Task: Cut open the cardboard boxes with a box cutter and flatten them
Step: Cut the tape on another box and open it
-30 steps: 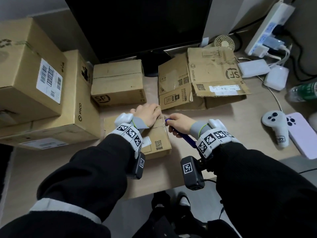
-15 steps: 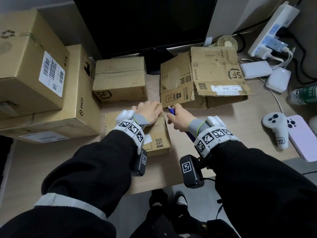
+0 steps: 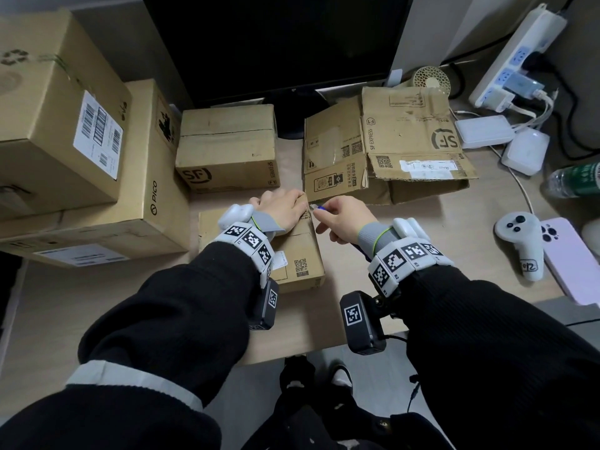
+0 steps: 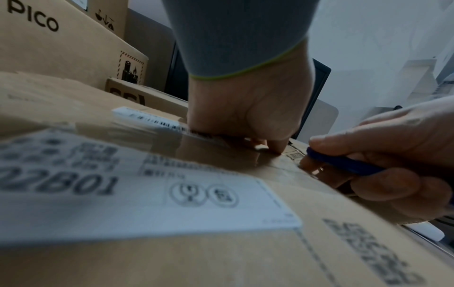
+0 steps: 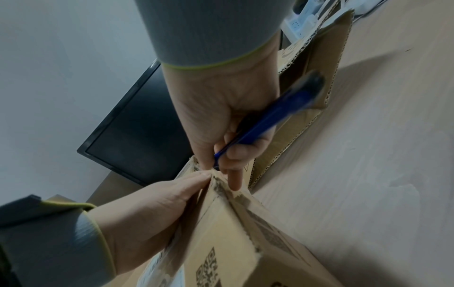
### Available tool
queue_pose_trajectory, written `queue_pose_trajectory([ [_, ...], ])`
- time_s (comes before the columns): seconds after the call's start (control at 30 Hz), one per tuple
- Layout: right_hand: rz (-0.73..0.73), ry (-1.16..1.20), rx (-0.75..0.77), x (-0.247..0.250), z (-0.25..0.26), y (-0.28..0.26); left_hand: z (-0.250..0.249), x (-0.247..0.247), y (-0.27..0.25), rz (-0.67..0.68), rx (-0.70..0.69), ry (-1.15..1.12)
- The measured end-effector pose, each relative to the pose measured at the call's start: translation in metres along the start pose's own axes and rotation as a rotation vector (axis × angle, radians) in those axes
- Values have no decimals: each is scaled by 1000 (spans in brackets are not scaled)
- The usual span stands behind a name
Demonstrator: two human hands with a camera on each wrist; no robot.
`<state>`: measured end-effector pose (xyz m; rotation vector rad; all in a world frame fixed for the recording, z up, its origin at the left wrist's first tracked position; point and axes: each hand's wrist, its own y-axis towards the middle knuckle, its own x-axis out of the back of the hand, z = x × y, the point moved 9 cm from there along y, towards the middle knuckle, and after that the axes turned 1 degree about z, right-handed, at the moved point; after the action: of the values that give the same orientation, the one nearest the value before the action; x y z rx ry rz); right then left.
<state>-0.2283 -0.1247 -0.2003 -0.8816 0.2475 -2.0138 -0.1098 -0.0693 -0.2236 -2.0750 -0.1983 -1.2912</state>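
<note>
- The small brown cardboard box [image 3: 292, 251] being worked on lies on the pale wooden desk [image 3: 406, 254], near the front edge, between the person's two forearms.
- The left hand [image 3: 282, 207] presses down on the far end of its top; how its fingers lie past that edge I cannot tell.
- The right hand [image 3: 344, 219] grips one blue-handled box cutter [image 5: 265, 124], fingers curled round the handle, the tip at the box's far right corner, just beside the left hand's fingertips [image 5: 203, 177].
- Closed boxes, counted: four. Besides the worked one, one SF-printed brown box [image 3: 227, 147] stands just beyond it, and at the left one large box with a barcode label [image 3: 58, 125] rests on one flat box marked PICO [image 3: 143, 177].
- One flattened, torn SF cardboard sheet [image 3: 389, 147] lies far right of the hands.
- One black monitor [image 3: 276, 43] stands at the far edge.
- To the right: one white power strip [image 3: 516, 56], two white adapters [image 3: 483, 131], one white game controller [image 3: 522, 241], one pink phone [image 3: 571, 261] and one green-labelled bottle [image 3: 574, 180].
- Compared with half a second ago, the right hand has travelled farther along the box's right edge toward its far corner, and more of the cutter's front shows; the left hand has stayed pressed in place.
</note>
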Motion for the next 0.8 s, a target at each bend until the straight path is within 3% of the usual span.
queue_pose_trajectory([
  [0.8,-35,-45,-32,-6,-7,12,1,1,-1,8,4,-43],
])
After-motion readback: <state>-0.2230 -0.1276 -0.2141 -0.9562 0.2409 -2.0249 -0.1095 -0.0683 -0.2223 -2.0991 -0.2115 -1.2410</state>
